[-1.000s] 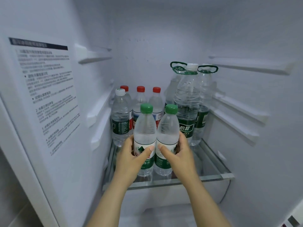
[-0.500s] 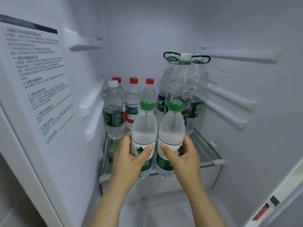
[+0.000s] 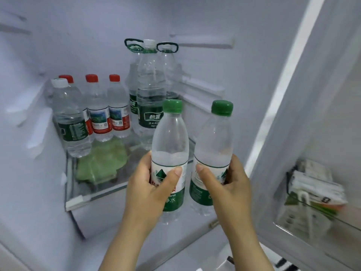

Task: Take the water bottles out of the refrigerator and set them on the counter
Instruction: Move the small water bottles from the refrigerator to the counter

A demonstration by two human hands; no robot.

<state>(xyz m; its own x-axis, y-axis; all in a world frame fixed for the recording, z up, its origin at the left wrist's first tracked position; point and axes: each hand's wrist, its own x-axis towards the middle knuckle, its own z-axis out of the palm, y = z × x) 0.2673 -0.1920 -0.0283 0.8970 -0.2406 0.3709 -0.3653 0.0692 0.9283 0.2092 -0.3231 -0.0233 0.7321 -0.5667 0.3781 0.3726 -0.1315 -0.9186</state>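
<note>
Left hand is wrapped round the left bottle at its label, and the right hand grips the right bottle the same way. Both have green caps, are roughly upright, sit side by side without touching, and are held mid-frame out in front of the glass shelf. Sitting on the shelf at left: a white-cap bottle, three red-cap bottles, and big bottles to their right. Lower right, a door bin holds cartons.

Forearms forward; left grip round left bottle, right grip round right bottle
</note>
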